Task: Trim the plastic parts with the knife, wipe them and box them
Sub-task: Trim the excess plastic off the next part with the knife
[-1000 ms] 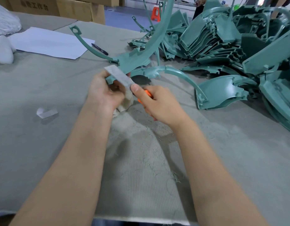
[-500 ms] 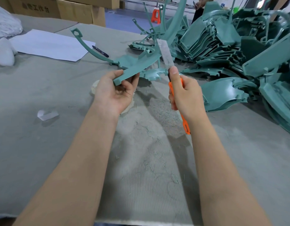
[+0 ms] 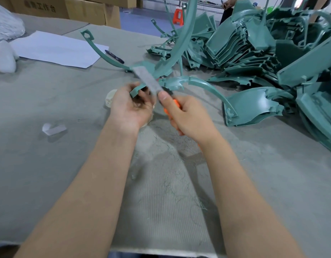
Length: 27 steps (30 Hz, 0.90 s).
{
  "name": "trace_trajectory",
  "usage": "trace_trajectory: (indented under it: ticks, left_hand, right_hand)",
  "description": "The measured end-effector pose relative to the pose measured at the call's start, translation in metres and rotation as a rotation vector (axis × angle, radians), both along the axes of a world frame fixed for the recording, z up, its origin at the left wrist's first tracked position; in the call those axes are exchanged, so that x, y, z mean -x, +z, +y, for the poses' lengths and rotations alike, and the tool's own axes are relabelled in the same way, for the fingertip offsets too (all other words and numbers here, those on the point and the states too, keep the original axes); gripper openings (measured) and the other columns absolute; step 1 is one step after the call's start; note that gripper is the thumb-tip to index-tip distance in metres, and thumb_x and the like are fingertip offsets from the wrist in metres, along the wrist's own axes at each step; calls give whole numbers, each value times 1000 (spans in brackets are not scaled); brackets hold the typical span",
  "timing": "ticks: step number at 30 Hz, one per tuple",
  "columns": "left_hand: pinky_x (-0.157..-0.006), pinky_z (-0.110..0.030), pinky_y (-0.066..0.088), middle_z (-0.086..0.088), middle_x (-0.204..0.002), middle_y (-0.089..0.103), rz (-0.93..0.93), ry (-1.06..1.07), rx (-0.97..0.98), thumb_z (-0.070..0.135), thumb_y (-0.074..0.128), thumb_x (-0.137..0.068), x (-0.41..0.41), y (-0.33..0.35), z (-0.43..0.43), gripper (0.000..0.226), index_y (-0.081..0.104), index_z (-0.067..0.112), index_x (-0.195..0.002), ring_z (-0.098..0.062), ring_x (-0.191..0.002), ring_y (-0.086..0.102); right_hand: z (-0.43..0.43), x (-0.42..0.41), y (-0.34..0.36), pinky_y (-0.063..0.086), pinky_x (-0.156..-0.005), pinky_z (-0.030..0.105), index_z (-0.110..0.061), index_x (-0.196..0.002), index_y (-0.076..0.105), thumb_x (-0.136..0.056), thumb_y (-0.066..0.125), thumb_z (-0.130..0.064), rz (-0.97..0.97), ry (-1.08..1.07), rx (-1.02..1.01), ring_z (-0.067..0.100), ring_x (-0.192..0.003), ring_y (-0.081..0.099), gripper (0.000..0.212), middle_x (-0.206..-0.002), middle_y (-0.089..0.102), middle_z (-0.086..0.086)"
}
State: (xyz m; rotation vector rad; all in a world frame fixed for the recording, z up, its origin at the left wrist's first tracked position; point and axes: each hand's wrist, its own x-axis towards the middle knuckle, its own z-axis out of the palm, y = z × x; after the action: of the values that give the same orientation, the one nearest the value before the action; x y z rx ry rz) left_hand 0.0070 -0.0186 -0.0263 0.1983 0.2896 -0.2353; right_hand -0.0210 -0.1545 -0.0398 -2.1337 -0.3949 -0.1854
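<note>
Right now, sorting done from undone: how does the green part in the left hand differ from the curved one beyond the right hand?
The left hand grips the held part under the knife; no hand touches the lying part. The held part rises out of frame; the lying part rests on the table. Both are teal, curved.

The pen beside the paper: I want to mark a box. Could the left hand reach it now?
Probably not yet: the left hand grips the curved green part. Freed, it should manage; only another part's thin arm lies on the table before the pen.
</note>
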Motion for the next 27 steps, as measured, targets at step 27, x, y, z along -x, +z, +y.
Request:
trace_trajectory:
  ticks: [27]
  left_hand:
    - [-34,-11,39,-17,-122,63,-38,-92,-69,3,45,-93,6,3,3,20,57,-4,-108,-28,-82,68]
  right_hand:
    - [-25,-8,3,39,-45,29,-20,-56,31,-100,40,-52,-117,-294,-221,13,-37,41,56,-42,36,-9]
